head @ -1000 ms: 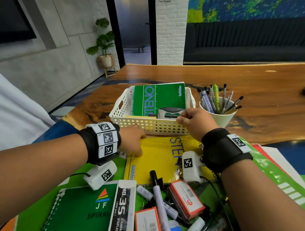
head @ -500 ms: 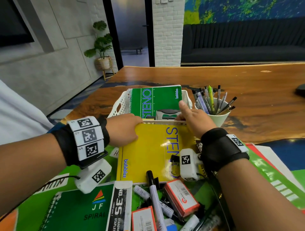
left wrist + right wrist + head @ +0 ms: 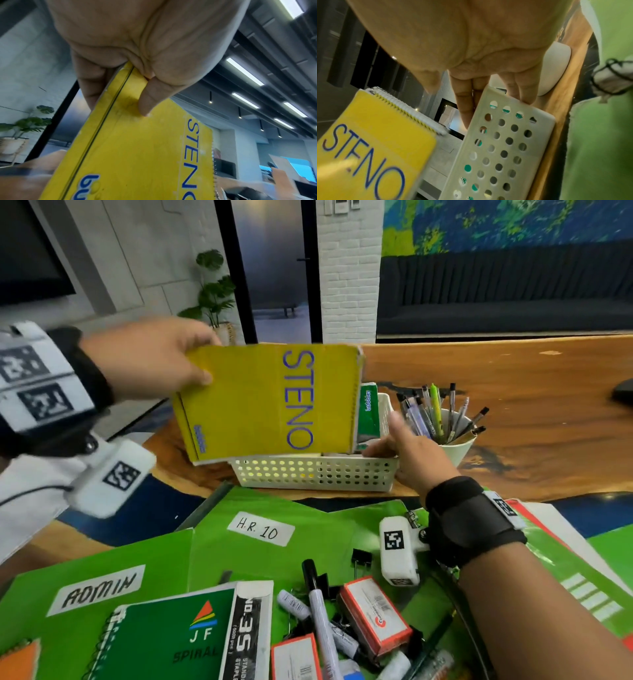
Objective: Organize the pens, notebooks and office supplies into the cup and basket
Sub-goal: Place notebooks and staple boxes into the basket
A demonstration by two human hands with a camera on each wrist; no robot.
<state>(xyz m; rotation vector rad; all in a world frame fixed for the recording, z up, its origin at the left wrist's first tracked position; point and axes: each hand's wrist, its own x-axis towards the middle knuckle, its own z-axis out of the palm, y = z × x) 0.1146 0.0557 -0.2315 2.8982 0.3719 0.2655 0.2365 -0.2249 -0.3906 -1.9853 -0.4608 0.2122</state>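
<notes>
My left hand [image 3: 154,357] pinches the left edge of a yellow STENO notebook [image 3: 267,402], thumb on the cover [image 3: 137,155]. The notebook hangs tilted in the air over the white perforated basket [image 3: 318,474]. A green STENO notebook [image 3: 368,412] stands in the basket behind it. My right hand [image 3: 407,453] rests at the basket's right front corner. Its straight fingers [image 3: 465,108] straddle the basket wall [image 3: 501,148], some inside and some outside. Just right of the basket, a white cup [image 3: 455,446] holds several pens [image 3: 435,412].
Green folders [image 3: 308,529] labelled "H.R. 10" and "ADMIN" cover the near table. On them lie a green JF spiral notebook [image 3: 178,642], a staples box [image 3: 250,631], a marker [image 3: 320,611], red-and-white boxes [image 3: 375,611] and a binder clip [image 3: 361,558]. A dark object [image 3: 621,397] sits far right.
My left hand has lifted the yellow notebook off the table to above the basket. My right hand left the notebook's top edge and now rests on the basket's right corner.
</notes>
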